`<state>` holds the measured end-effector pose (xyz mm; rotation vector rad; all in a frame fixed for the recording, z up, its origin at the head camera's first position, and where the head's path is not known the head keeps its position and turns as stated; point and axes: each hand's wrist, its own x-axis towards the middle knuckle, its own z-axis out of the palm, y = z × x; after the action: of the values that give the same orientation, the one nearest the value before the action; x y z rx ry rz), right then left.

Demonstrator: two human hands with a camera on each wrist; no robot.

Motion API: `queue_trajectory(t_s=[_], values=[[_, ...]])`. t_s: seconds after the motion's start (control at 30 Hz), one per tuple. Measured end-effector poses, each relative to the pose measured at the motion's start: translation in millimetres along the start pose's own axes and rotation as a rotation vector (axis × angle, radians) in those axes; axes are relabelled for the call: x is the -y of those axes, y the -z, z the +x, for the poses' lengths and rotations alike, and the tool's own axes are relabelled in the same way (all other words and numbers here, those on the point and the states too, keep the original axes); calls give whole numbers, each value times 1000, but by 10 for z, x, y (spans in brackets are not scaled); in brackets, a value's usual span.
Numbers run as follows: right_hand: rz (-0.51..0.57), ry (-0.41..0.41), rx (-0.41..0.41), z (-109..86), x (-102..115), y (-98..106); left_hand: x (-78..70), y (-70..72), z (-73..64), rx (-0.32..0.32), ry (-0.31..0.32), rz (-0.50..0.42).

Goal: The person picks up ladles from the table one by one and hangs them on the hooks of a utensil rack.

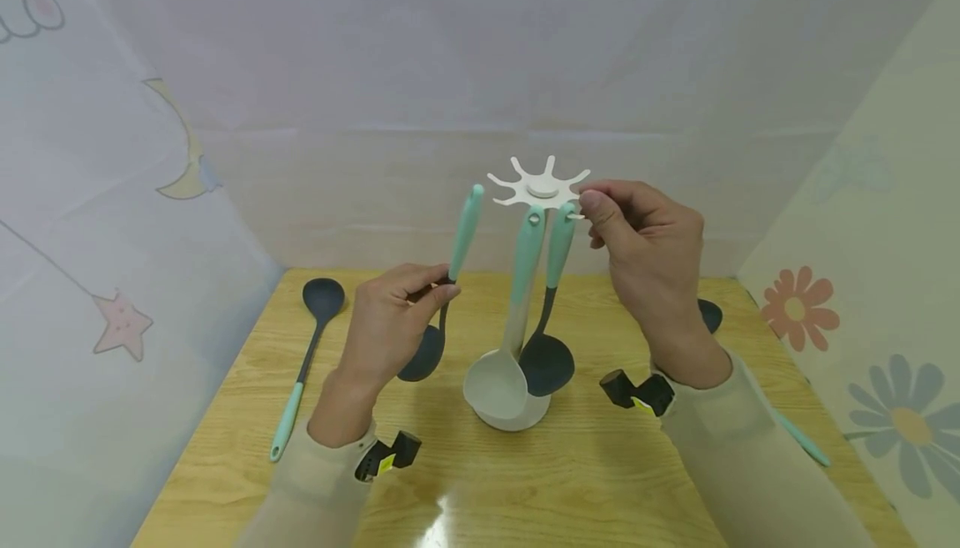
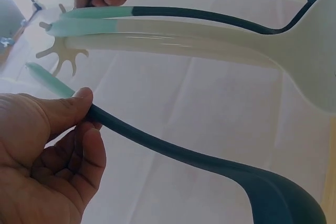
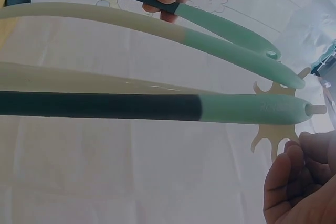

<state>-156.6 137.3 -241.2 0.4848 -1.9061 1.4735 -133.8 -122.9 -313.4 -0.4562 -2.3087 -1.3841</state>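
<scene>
My left hand [image 1: 393, 314] pinches a dark ladle [image 1: 465, 231] between thumb and fingers, just below its mint-green handle. The ladle is raised handle up, left of a white utensil stand [image 1: 542, 187] with a pronged, star-like top. At that top, my right hand [image 1: 652, 239] pinches the edge of a prong on the right side. From the front prongs hang a cream ladle [image 1: 495, 383] and a second dark ladle [image 1: 550, 364], both with mint handles. The cream ladle's bowl partly covers the stand's round base.
A dark-headed utensil [image 1: 324, 298] with a mint handle lies on the wooden table [image 1: 465, 490] at the left. Another utensil [image 1: 804, 439] lies at the right, partly hidden by my right forearm. Printed cloth walls [image 1: 480, 56] surround the table's back and sides.
</scene>
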Motion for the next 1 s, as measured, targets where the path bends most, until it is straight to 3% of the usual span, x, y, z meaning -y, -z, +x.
queue_trajectory(t_s=[0.53,1.0], values=[[9,0,-1,-2,-3,9,-85,-45,4,18,-4,39],[-1,19,5,-5,-22,9,-55,-89,20,29,-7,22]])
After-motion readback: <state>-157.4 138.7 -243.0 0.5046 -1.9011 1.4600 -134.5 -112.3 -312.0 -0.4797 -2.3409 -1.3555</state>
